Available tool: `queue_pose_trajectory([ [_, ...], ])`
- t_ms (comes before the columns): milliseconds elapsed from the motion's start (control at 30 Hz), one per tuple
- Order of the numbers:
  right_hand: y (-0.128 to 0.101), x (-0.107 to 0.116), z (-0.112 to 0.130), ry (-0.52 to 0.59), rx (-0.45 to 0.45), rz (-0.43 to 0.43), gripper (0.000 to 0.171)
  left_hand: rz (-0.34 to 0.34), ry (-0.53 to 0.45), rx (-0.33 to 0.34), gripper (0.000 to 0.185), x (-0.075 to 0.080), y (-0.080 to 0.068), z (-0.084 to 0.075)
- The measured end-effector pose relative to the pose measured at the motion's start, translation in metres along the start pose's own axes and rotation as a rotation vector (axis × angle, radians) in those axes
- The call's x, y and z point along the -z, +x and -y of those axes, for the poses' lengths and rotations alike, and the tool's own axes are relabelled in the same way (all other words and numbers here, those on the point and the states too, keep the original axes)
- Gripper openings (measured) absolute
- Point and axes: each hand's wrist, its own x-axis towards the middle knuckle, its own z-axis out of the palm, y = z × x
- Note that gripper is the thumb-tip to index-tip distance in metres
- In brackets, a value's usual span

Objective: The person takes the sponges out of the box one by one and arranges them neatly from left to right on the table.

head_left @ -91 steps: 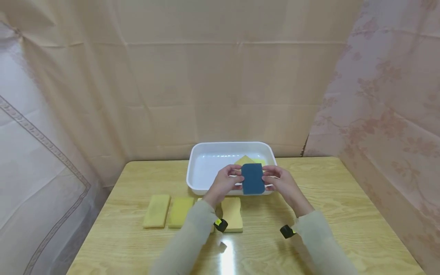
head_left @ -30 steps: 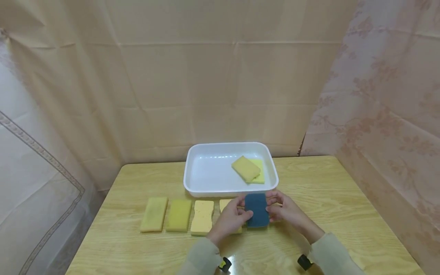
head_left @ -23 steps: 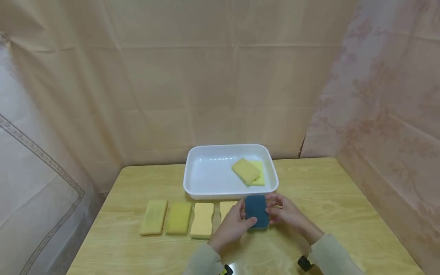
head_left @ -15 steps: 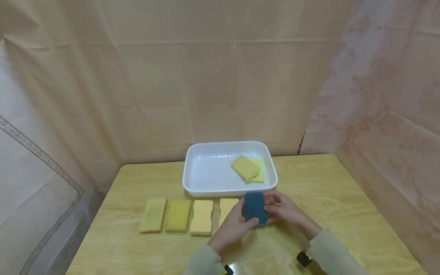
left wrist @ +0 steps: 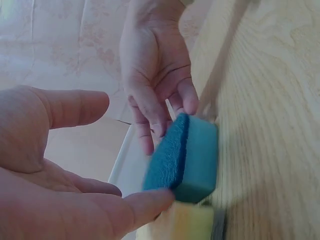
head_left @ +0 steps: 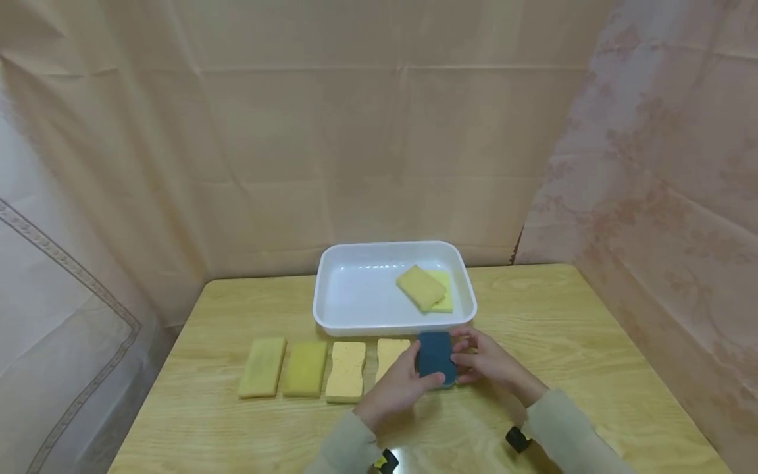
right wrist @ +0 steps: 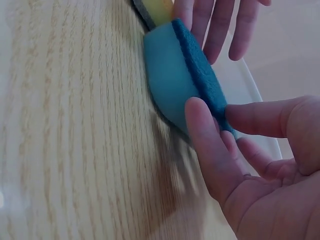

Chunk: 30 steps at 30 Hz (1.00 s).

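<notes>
Both hands lowered blue sponge from above tray to counter, at right end of sponge row. Left hand and right hand pinched its opposite long sides; long axis ran near-far, far end tilted up off wood. Four yellow sponges lay in row to left; two more in tray; one blue sponge.

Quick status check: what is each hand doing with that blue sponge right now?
Left hand: fingertips pinch the blue sponge at its left edge.
Right hand: thumb and fingers pinch the same sponge on its right side, just above the table.
</notes>
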Motion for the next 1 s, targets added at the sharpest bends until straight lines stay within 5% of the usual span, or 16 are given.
queue_pose_trajectory([
  [333, 0.005, 0.0, -0.002, 0.016, -0.073, 0.01, 0.051, 0.008, -0.173, 0.075, 0.062, 0.009, 0.011, 0.001],
  [533, 0.006, 0.001, -0.002, 0.019, -0.085, 0.028, 0.051, -0.004, -0.173, 0.125, 0.069, 0.01, 0.012, 0.0],
  [1000, 0.003, 0.005, -0.001, 0.029, -0.057, 0.072, 0.053, 0.024, -0.195, 0.092, 0.072, 0.01, 0.012, 0.001],
])
